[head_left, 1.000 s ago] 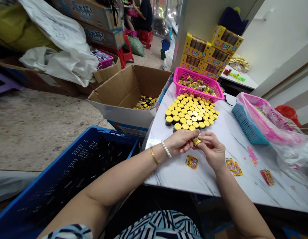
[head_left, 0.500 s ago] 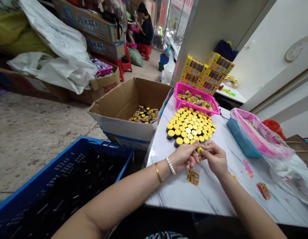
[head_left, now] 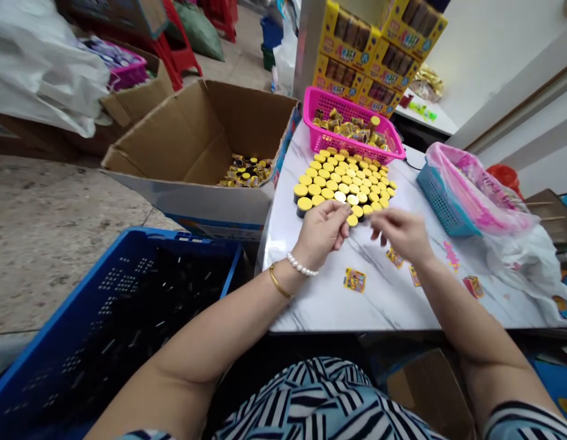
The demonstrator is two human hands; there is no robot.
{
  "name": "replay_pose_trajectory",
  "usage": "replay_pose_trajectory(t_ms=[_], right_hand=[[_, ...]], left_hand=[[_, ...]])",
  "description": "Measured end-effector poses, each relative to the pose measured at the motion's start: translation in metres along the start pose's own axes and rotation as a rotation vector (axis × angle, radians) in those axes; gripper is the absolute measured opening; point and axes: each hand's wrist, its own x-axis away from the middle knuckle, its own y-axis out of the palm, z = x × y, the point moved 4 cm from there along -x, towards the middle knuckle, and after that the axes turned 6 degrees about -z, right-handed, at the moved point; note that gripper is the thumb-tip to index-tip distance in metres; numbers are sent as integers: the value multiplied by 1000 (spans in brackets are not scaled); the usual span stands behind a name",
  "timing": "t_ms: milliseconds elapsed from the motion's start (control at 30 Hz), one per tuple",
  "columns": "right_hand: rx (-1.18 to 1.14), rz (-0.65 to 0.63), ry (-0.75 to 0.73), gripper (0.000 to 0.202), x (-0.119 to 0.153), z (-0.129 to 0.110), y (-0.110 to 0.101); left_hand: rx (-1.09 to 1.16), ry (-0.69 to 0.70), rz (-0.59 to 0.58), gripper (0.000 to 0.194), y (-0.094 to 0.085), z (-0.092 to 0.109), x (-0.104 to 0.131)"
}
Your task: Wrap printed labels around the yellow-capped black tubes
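Yellow-capped dark little pots (head_left: pixel 332 175) stand packed together on the white marbled table (head_left: pixel 311 305). My left hand (head_left: pixel 325 227) is at their near edge, its thumb and fingers pinched together; whatever lies between the fingertips is too small to name. One yellow cap (head_left: pixel 352 220) shows just past those fingertips. To the right, apart from the left, my right hand (head_left: pixel 400 232) has its fingers curled and blurred by motion. Below the hands a small printed card (head_left: pixel 355 280) lies flat, and another card (head_left: pixel 395 258) is beside my right hand.
A pink basket (head_left: pixel 320 139) of small pots stands behind, before stacked yellow boxes (head_left: pixel 345 36). On the left are an open carton (head_left: pixel 210 205) and a blue crate (head_left: pixel 128 244) of black pieces. A teal basket (head_left: pixel 448 201) with pink plastic stands right.
My hands have parted, and the yellow piece between them no longer shows there. The view has tipped down, so my striped shirt shows and the person in the background is out of view.
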Motion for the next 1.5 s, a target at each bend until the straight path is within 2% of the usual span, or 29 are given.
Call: replay_pose_trajectory(t_ms=[33, 67, 133, 233, 333, 433, 500, 567, 700, 800, 867, 933, 1033, 1100, 1200, 1300, 1500], right_hand=[[22, -61, 0, 17, 26, 8, 12], [55, -124, -19, 22, 49, 15, 25], [173, -161, -106, 25, 83, 29, 43], [259, -115, -181, 8, 102, 43, 54], [200, -33, -188, 7, 90, 44, 44], [23, 178, -142, 6, 65, 36, 21], [-101, 260, -126, 10, 49, 29, 12], [-223, 234, -121, 21, 34, 21, 12], [-516, 53, -9, 50, 21, 22, 25], [-571, -59, 79, 33, 23, 34, 31], [-568, -68, 101, 24, 26, 42, 31], [-562, -18, 105, 23, 29, 48, 29], [-526, 69, 83, 22, 32, 50, 27], [-484, 94, 59, 24, 33, 48, 26], [-438, 89, 46, 26, 33, 46, 27], [-429, 95, 51, 26, 33, 45, 28], [-371, 93, 25, 24, 36, 41, 28]], left_hand=[[-16, 40, 8, 33, 0, 2, 1], [-39, 58, 12, 35, 0, 4, 1], [-101, 49, 1, 37, 2, 3, 3], [-223, 1, -53, 39, 6, -2, 4], [-320, -10, -61, 41, 7, -6, 3], [-387, -33, -96, 45, 11, -9, 3], [-428, -57, -166, 45, 15, -11, 4], [-452, -64, -207, 42, 16, -12, 5], [-477, -50, -232, 28, 13, -11, 4], [-480, -146, -291, 25, 12, -16, 3], [-456, -175, -240, 27, 10, -17, 2], [-456, -89, -116, 32, 6, -14, 1], [-548, 161, 20, 26, 4, -6, 5], [-614, 289, 38, 21, 7, -2, 9], [-682, 412, 35, 16, 12, 2, 15], [-735, 467, 26, 12, 16, 5, 18], [-700, 412, 37, 11, 14, 3, 17]])
